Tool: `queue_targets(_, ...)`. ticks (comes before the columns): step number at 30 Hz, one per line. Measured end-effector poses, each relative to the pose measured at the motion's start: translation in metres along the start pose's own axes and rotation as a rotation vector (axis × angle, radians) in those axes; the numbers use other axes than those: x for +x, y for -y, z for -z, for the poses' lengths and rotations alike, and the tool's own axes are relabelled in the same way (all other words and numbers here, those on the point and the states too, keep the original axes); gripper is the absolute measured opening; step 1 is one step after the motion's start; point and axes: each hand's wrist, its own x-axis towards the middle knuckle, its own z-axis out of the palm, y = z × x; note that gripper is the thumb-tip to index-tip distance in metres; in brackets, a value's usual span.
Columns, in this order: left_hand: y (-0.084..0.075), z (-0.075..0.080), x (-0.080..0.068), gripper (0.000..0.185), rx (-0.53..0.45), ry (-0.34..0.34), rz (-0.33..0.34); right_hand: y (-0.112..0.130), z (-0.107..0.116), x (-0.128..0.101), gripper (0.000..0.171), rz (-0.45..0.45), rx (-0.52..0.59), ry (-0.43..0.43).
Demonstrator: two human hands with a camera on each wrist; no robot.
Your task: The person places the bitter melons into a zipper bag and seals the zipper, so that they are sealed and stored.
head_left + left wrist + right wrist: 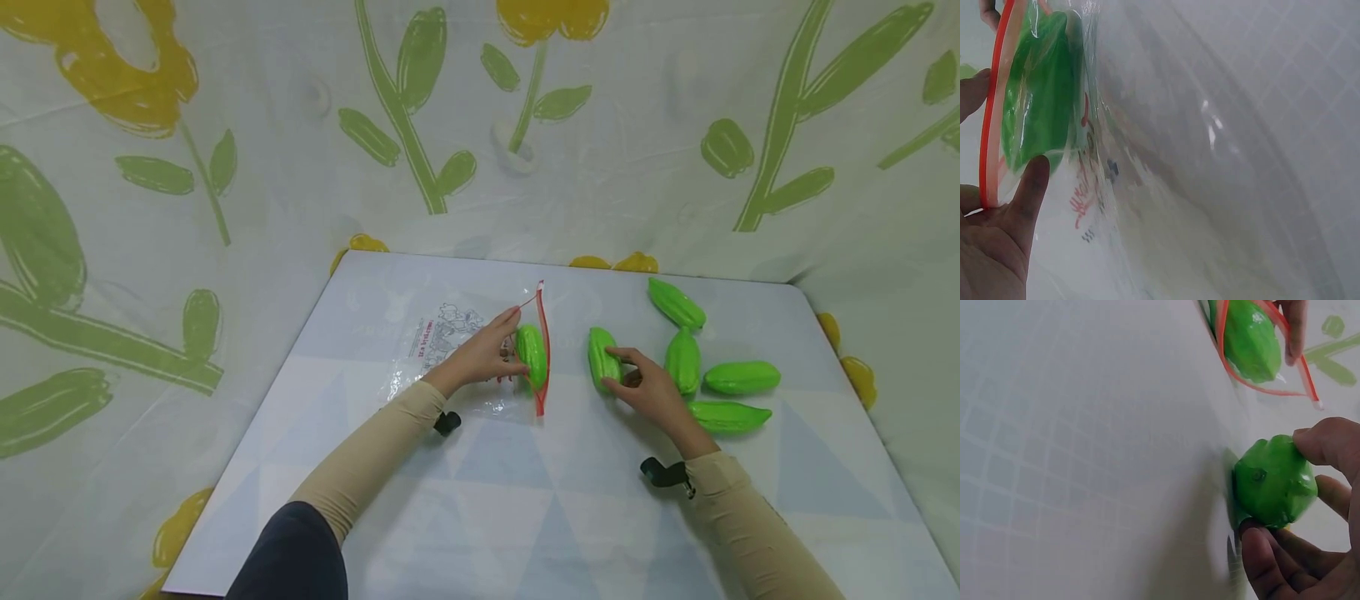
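Observation:
A clear zip bag (487, 406) with a red zip edge lies on the table, its mouth to the right. Just inside that mouth sits a green ridged toy star fruit (532, 357). My left hand (487, 350) holds the bag near its mouth; its thumb (1034, 181) is against the plastic beside the fruit. To the right of the bag, my right hand (648, 383) grips another green toy star fruit (1272, 481) between thumb and fingers, close to the tabletop. In the right wrist view the red rim (1260, 389) forms an open loop around the bagged fruit.
Several more green toy star fruits (677, 302) lie beyond and to the right of my right hand, including one (742, 377) pointing right. The pale table (495, 517) has a triangle pattern. A flower-printed curtain (637, 183) stands behind it.

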Motion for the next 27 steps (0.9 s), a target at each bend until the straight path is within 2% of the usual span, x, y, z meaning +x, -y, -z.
queue_targets(20, -0.0009, 0.0006, 0.0006, 0.102, 0.000, 0.007, 0.016, 0.0017, 0.0008, 0.0015, 0.056, 0.105, 0.049, -0.005)
queue_targets(27, -0.0009, 0.0003, 0.0000, 0.102, -0.003, 0.000, 0.008, 0.0036, 0.0023, 0.0021, 0.055, 0.103, 0.080, 0.016)
